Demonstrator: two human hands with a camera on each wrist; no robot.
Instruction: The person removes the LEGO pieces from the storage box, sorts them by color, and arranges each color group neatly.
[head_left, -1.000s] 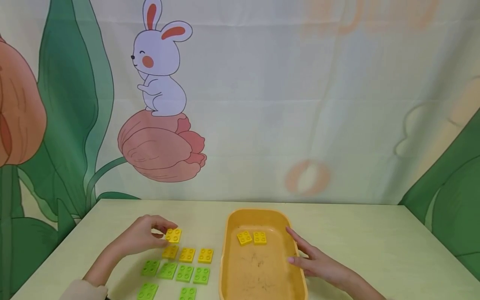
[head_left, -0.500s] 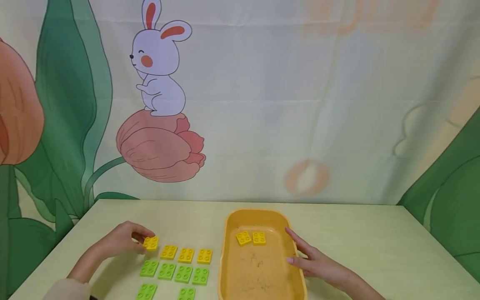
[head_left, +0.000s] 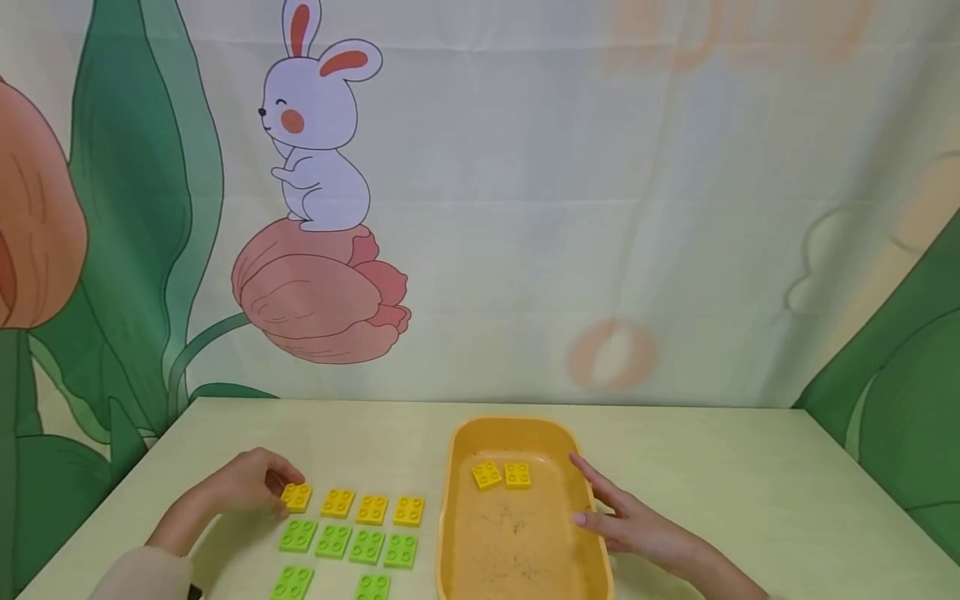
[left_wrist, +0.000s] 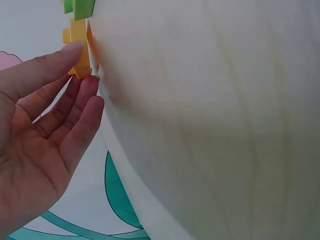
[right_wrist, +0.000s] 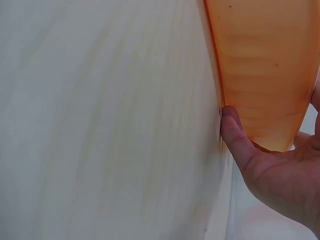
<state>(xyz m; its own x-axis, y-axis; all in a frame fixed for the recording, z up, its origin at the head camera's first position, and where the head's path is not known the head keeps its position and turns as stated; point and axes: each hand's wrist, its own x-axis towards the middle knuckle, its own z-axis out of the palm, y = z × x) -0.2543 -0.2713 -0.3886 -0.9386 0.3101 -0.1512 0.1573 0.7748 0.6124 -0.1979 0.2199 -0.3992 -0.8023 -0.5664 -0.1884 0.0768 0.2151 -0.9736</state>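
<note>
My left hand point(head_left: 249, 486) pinches a yellow toy building brick point(head_left: 297, 497) between thumb and fingers, at the left end of a row of yellow bricks point(head_left: 372, 509). In the left wrist view the same brick point(left_wrist: 80, 47) shows side-on, low over or on the table; which of the two I cannot tell. Just in front of it lies a row of green bricks point(head_left: 332, 542). On the right, my right hand point(head_left: 637, 527) holds the right side of a yellow-orange tray point(head_left: 517, 546), whose outer wall point(right_wrist: 270, 65) fills the right wrist view's corner. Two yellow bricks point(head_left: 501, 476) lie inside the tray.
Two more green bricks, one at left point(head_left: 292, 582) and one near the middle point(head_left: 372, 587), lie at the front edge of view. The pale table point(head_left: 750, 475) ends at a hanging cloth backdrop point(head_left: 510, 250) with a printed rabbit and flowers.
My left hand has carried the yellow brick leftward and down, from behind the row to its left end. My right hand and the tray look unmoved.
</note>
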